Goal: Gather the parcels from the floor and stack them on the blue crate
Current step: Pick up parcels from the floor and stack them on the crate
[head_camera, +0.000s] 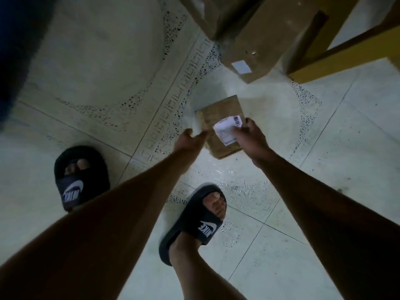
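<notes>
A small flat brown parcel [218, 124] with a white barcode label lies on the tiled floor just ahead of my feet. My left hand [190, 140] reaches its left edge with relaxed fingers that touch the side. My right hand [250, 137] is on the parcel's right side, with its fingers over the label and its thumb at the far edge, pinching the parcel. A larger brown cardboard parcel [257, 46] with a small white sticker sits on the floor beyond it. A blurred dark blue shape [15, 50] fills the left edge; I cannot tell whether it is the crate.
Another cardboard box [201, 14] stands at the top, next to the larger parcel. Yellow wooden furniture [346, 59] with a dark frame occupies the upper right. My feet in black slides [81, 180] [194, 221] stand on the patterned floor tiles.
</notes>
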The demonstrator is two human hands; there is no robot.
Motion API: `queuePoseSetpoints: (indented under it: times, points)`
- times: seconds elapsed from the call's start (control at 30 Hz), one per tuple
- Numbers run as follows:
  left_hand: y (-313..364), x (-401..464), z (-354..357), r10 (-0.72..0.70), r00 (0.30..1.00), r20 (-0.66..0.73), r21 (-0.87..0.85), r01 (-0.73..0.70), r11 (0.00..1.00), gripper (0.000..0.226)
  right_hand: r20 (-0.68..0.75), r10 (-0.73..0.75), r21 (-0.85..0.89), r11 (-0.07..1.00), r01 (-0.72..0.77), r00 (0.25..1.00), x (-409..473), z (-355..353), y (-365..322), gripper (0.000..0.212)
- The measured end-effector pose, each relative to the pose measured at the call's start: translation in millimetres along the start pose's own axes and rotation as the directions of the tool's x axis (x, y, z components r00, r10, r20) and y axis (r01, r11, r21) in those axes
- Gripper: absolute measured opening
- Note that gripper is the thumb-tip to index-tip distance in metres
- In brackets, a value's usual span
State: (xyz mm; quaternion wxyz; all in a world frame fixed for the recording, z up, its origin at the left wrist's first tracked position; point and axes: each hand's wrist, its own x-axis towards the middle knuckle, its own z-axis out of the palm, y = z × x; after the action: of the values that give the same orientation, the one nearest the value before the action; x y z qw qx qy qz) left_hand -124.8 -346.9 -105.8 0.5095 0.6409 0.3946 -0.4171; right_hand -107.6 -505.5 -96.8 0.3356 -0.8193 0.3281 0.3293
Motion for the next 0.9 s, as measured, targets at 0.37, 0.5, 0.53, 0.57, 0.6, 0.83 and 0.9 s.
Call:
queuePoseSetpoints:
  times: [0.37, 0.5, 0.53, 0.57, 0.6, 0.83, 0.9]
  points:
    - [41.9, -91.0, -102.2, 0.127, 0.984, -0.128, -0.040, -0.133, 0.990, 0.036, 0.116, -0.087, 0.011, 0.996, 0.086, 0.989, -104.3, 4.0, -102.6, 0.029]
    - [76.2, -140.4, -203.2, 0.156, 0.953, -0.258, -0.013, -0.165, 0.986, 0.040, 0.220, -0.222, -0.024, 0.972, 0.233, 0.950, -156.1, 9.1, -210.7, 0.030]
    - [86.6, -151.8, -227.0, 0.163, 0.946, -0.281, -0.033, -0.179, 0.983, 0.040, 0.233, -0.262, -0.027, 0.961, 0.275, 0.937, -167.7, 10.0, -240.6, 0.032]
    - [96.1, -161.4, -246.7, 0.170, 0.938, -0.303, -0.064, -0.199, 0.978, 0.040, 0.242, -0.295, -0.026, 0.950, 0.310, 0.924, -177.5, 10.6, -267.2, 0.033]
    - [105.9, -171.8, -269.5, 0.181, 0.929, -0.324, -0.108, -0.226, 0.968, 0.040, 0.253, -0.330, -0.023, 0.938, 0.347, 0.910, -188.4, 12.4, -297.5, 0.034]
    - [167.9, -222.5, -412.9, 0.340, 0.834, -0.434, -0.052, -0.400, 0.915, 0.032, 0.370, -0.342, -0.123, 0.904, 0.410, 0.864, -239.9, 33.1, -473.2, 0.052]
    - [184.9, -229.5, -451.0, 0.384, 0.809, -0.445, -0.007, -0.432, 0.902, 0.030, 0.386, -0.345, -0.087, 0.909, 0.407, 0.855, -249.4, 41.5, -507.7, 0.053]
